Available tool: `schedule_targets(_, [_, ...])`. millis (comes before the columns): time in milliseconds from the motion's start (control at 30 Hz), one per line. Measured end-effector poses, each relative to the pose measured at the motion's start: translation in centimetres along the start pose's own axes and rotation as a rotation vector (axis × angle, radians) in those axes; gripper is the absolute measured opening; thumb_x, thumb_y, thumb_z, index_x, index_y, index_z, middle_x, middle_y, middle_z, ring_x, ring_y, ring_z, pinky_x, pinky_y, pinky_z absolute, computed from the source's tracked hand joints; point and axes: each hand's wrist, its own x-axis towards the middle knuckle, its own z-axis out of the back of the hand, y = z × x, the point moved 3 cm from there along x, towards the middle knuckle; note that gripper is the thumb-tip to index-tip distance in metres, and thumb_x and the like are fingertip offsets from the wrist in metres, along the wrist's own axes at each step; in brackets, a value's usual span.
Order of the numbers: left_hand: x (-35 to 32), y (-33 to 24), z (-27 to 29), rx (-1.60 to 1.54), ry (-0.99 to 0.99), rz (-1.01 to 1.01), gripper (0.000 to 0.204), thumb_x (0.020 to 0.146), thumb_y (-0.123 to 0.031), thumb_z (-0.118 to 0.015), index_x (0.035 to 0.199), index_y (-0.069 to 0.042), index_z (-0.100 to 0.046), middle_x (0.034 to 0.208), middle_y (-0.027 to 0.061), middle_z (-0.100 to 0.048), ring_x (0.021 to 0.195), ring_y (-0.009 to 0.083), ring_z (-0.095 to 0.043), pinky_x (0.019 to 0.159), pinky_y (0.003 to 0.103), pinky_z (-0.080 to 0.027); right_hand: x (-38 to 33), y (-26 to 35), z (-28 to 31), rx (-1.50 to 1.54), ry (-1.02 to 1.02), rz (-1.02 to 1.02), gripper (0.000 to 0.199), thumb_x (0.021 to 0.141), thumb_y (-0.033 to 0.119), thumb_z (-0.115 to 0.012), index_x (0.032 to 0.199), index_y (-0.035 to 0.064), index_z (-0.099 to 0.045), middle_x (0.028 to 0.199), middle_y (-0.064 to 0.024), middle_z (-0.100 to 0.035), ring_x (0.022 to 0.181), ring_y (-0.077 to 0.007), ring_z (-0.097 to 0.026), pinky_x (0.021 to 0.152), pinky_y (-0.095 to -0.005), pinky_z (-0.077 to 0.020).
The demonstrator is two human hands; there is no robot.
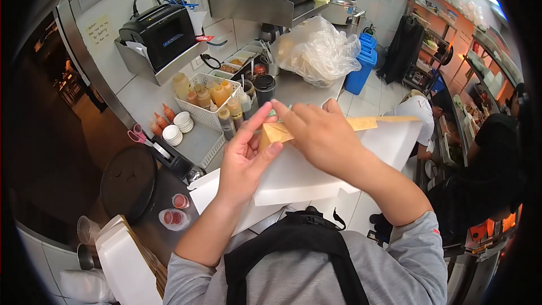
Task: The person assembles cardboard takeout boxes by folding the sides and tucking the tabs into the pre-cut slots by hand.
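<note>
A partly folded cardboard box (307,181), white on one face and brown on the other, tilts in front of my chest. At its left corner, my left hand (243,164) grips the brown folded flap between thumb and fingers. My right hand (323,138) reaches over the far brown edge, its fingers bent down onto the same corner beside the left fingertips. What the right fingertips press on is partly hidden behind the hand. A white panel of the box extends to the right under my right forearm.
Beyond the box, a white basket (199,114) holds sauce bottles, near a filled plastic bag (317,51). At left are a tape dispenser (169,158), a round dark tray (129,183), sauce cups (174,216) and stacked flat boxes (125,262). Co-workers (419,116) bend at the right.
</note>
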Motion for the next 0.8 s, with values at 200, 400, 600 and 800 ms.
schedule_targets(200, [0.8,-1.9,1.1,0.021,0.034,-0.007,0.064,0.099,-0.011,-0.069,0.156,-0.006,-0.040,0.137,0.0088,-0.060,0.121,0.0156,-0.059,0.104,0.032,-0.047,0.7,-3.0,2.8,0.137,0.042,-0.135,0.047,0.090,0.023,-0.066,0.136,0.0165,-0.063,0.090,-0.0020,-0.058,0.081,-0.0197,-0.061,0.074,-0.0400,-0.0371])
schedule_targets(400, [0.9,-2.5,0.7,0.460,0.035,-0.257,0.038,0.099,-0.016,-0.069,0.136,-0.009,-0.063,0.130,0.0130,-0.063,0.111,0.0195,-0.063,0.097,0.033,-0.048,0.1,-2.2,1.9,-0.094,-0.110,0.044,0.045,0.087,0.015,-0.059,0.131,0.0059,-0.064,0.086,-0.0012,-0.059,0.079,-0.0189,-0.060,0.072,-0.0365,-0.0388])
schedule_targets(600, [0.1,-4.4,-1.3,0.712,0.150,-0.346,0.026,0.102,-0.017,-0.060,0.126,-0.009,-0.065,0.118,0.0160,-0.060,0.105,0.0270,-0.061,0.093,0.034,-0.049,-0.8,-2.4,1.4,0.003,-0.224,0.072,0.040,0.084,0.017,-0.062,0.121,0.0019,-0.065,0.088,-0.0031,-0.069,0.071,-0.0185,-0.063,0.071,-0.0344,-0.0436])
schedule_targets(800, [0.2,-4.3,-0.5,0.704,0.245,-0.385,0.028,0.104,-0.015,-0.053,0.129,-0.010,-0.063,0.119,0.0146,-0.055,0.102,0.0246,-0.057,0.091,0.035,-0.048,-1.2,-2.2,1.1,-0.016,-0.212,0.123,0.046,0.083,0.016,-0.065,0.127,0.0025,-0.063,0.083,-0.0017,-0.069,0.078,-0.0188,-0.068,0.074,-0.0359,-0.0468])
